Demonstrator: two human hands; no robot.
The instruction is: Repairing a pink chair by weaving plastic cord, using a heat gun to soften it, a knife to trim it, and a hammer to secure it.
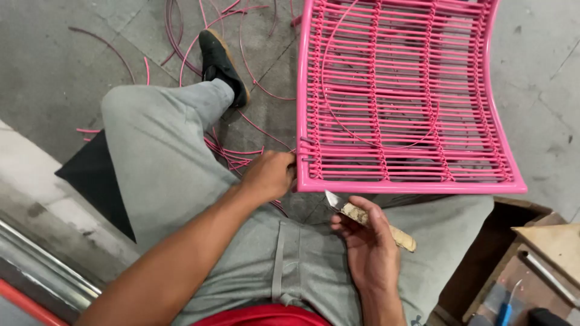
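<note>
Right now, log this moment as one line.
left hand: grips pink woven frame corner | right hand: holds knife, blade toward frame | loose pink strands on floor

Grey concrete floor [54, 54], stained and cracked. Loose pink cords [181, 45] strewn across it, some curved, some bunched beside the leg. Black mat [90, 175] flat on floor at left. Black shoe [220, 60] planted among cords. Wooden crate [531, 253] on floor at lower right. Metal rail [42, 271] along lower left edge.
</note>
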